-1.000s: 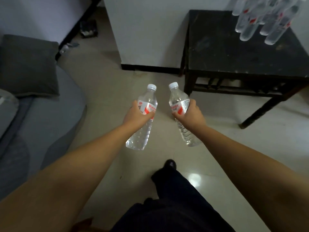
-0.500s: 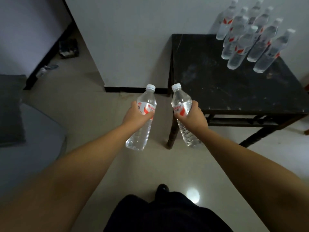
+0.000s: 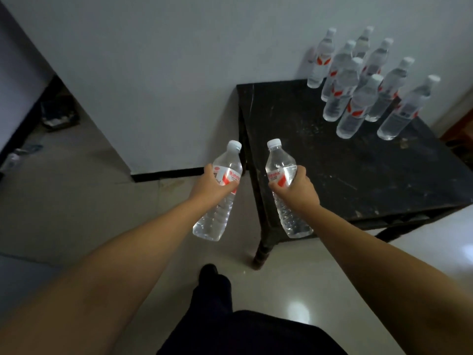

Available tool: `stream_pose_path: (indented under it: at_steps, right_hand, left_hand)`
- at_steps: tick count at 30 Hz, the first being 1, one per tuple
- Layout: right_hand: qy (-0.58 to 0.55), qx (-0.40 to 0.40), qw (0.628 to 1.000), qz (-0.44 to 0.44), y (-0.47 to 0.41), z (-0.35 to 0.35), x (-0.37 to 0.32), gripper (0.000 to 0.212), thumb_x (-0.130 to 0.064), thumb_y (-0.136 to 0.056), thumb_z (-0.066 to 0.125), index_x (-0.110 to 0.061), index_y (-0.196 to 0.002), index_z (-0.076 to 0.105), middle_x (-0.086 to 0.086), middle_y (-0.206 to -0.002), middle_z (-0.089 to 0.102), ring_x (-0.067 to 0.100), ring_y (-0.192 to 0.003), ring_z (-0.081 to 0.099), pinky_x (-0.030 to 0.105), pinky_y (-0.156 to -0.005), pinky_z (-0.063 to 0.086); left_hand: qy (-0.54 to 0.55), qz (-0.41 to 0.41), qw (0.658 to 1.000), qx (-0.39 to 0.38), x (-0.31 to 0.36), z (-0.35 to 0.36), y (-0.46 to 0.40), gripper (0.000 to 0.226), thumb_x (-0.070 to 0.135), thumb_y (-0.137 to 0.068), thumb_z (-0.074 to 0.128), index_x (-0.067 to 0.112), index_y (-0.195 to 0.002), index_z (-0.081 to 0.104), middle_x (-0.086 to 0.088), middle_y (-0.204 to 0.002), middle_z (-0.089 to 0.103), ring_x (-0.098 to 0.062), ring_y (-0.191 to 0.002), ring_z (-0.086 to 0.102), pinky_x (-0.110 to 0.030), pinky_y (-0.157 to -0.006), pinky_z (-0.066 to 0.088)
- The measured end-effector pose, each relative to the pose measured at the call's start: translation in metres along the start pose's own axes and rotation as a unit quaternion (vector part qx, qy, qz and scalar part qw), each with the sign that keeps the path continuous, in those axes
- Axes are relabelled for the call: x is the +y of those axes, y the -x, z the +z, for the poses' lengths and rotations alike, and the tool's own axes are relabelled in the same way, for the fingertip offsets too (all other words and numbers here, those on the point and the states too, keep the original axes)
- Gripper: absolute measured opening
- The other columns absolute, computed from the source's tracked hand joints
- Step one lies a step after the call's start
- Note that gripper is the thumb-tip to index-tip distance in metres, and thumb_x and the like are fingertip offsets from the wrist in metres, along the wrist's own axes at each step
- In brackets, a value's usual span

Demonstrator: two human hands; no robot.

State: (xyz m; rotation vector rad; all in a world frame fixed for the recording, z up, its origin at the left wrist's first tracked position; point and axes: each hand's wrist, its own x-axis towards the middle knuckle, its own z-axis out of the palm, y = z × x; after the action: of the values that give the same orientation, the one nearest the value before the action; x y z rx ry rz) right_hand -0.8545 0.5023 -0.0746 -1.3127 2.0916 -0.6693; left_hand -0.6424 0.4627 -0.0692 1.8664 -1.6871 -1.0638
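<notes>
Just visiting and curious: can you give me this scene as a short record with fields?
left hand: grips left bottle round its label, cap on
right hand: grips right bottle round its label, cap on
table: black, ahead on the right, against the wall
standing bottles: upright group at the table's far corner

Held bottles (image 3: 215, 217): two. Standing bottles (image 3: 354, 111): eight. Table (image 3: 332, 180): one.

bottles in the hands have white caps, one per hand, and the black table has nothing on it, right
No: the black table is not bare; the head view shows a cluster of bottles at its far corner. The left hand grips the left bottle, the right hand the right bottle, both white-capped.
</notes>
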Motion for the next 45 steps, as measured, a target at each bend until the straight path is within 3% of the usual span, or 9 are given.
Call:
stream_pose_path:
  at_steps: [4,13,18,23,28,33,36,41,45]
  right_hand:
    - [-0.016,0.032,0.999,0.035,-0.046,0.012,-0.031,0.073,-0.051,-0.076,0.069,-0.016,-0.130,0.034,0.007,-0.116,0.054,0.025,-0.098,0.060,0.047,-0.084,0.054]
    - [-0.086,0.083,0.989,0.085,-0.129,0.035,-0.084,0.072,-0.047,-0.077,0.071,-0.019,-0.131,0.033,0.005,-0.115,0.056,0.021,-0.095,0.062,0.043,-0.081,0.056]
    - [-0.102,0.096,0.984,0.107,-0.172,0.027,-0.086,0.070,-0.048,-0.077,0.072,-0.020,-0.130,0.036,0.003,-0.115,0.058,0.020,-0.095,0.063,0.043,-0.082,0.057]
    - [-0.130,0.125,0.975,0.129,-0.233,0.007,-0.082,0.065,-0.041,-0.078,0.075,-0.017,-0.126,0.038,0.003,-0.114,0.059,0.019,-0.095,0.063,0.039,-0.082,0.056]
    - [-0.148,0.142,0.968,0.145,-0.292,-0.015,-0.082,0.063,-0.037,-0.079,0.075,-0.016,-0.125,0.037,0.003,-0.113,0.058,0.018,-0.095,0.060,0.037,-0.081,0.054]
    - [-0.131,0.143,0.969,0.154,-0.329,-0.026,-0.079,0.068,-0.038,-0.077,0.076,-0.015,-0.128,0.037,0.006,-0.121,0.059,0.024,-0.107,0.061,0.041,-0.088,0.053]
    - [-0.147,0.150,0.965,0.158,-0.353,-0.032,-0.082,0.071,-0.034,-0.077,0.077,-0.014,-0.130,0.035,0.008,-0.128,0.056,0.026,-0.115,0.058,0.038,-0.091,0.051]
    - [-0.208,0.168,0.953,0.146,-0.393,-0.036,-0.090,0.071,-0.025,-0.076,0.079,-0.015,-0.132,0.036,0.004,-0.128,0.056,0.020,-0.114,0.055,0.029,-0.089,0.044]
    - [-0.247,0.200,0.936,0.149,-0.424,-0.040,-0.094,0.069,-0.020,-0.074,0.081,-0.017,-0.130,0.040,-0.007,-0.115,0.055,0.009,-0.105,0.054,0.030,-0.093,0.045]
  left_hand:
    - [-0.005,0.029,0.999,-0.041,0.016,-0.027,-0.066,0.064,0.046,-0.078,0.072,0.021,-0.125,0.037,0.000,-0.110,0.057,-0.019,-0.094,0.060,-0.031,-0.071,0.050]
    - [-0.013,0.079,0.992,-0.095,0.051,-0.069,-0.196,0.068,0.044,-0.079,0.072,0.018,-0.131,0.036,0.000,-0.115,0.052,-0.018,-0.099,0.055,-0.031,-0.077,0.047]
    - [-0.005,0.091,0.987,-0.129,0.073,-0.050,-0.247,0.067,0.042,-0.080,0.071,0.016,-0.132,0.037,-0.001,-0.116,0.054,-0.016,-0.098,0.057,-0.027,-0.075,0.048]
    - [-0.032,0.106,0.980,-0.167,0.109,-0.024,-0.309,0.070,0.043,-0.079,0.072,0.017,-0.133,0.036,-0.002,-0.121,0.053,-0.017,-0.104,0.056,-0.029,-0.082,0.050]
    - [-0.062,0.120,0.975,-0.179,0.152,0.001,-0.367,0.070,0.040,-0.080,0.071,0.016,-0.133,0.032,-0.002,-0.119,0.052,-0.015,-0.098,0.053,-0.029,-0.079,0.047]
    - [-0.043,0.139,0.970,-0.196,0.179,0.020,-0.401,0.066,0.036,-0.079,0.073,0.016,-0.129,0.035,0.001,-0.111,0.051,-0.019,-0.101,0.058,-0.029,-0.077,0.046]
    - [-0.037,0.153,0.965,-0.208,0.201,0.031,-0.427,0.067,0.033,-0.079,0.075,0.015,-0.129,0.035,-0.004,-0.119,0.054,-0.023,-0.109,0.057,-0.030,-0.081,0.044]
    - [0.017,0.155,0.961,-0.230,0.233,0.046,-0.476,0.078,0.031,-0.074,0.080,0.013,-0.133,0.033,-0.008,-0.131,0.052,-0.024,-0.120,0.053,-0.036,-0.097,0.043]
    - [0.012,0.173,0.959,-0.226,0.261,0.062,-0.527,0.072,0.027,-0.074,0.079,0.016,-0.132,0.038,-0.008,-0.129,0.055,-0.026,-0.119,0.055,-0.034,-0.093,0.044]
